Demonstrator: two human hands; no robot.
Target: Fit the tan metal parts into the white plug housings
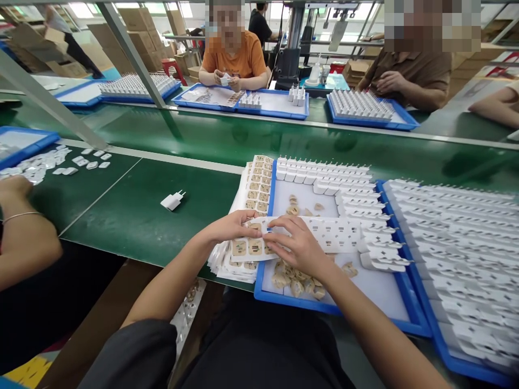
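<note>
A strip-like sheet of labels (336, 233) lies across the tray's left rim, brown at its left end and white with rows of small cutouts to the right. My left hand (234, 227) pinches its left part, thumb and fingers pressed together. My right hand (298, 243) is on the same sheet, fingertips drawn together near a brown label; its thumb is mostly hidden. Below the hands is a stack of label sheets (259, 186). Brown peeled scraps (298, 281) lie in the blue-rimmed tray (298, 303), beside rows of white plug adapters (352, 202).
Another blue tray (450, 351) full of white adapters stands at the right. One loose adapter (173, 201) lies on the green table (133, 216). At left are bagged white pieces (40, 165) and a neighbour's arm (24, 227). Co-workers sit across, behind trays (267, 111).
</note>
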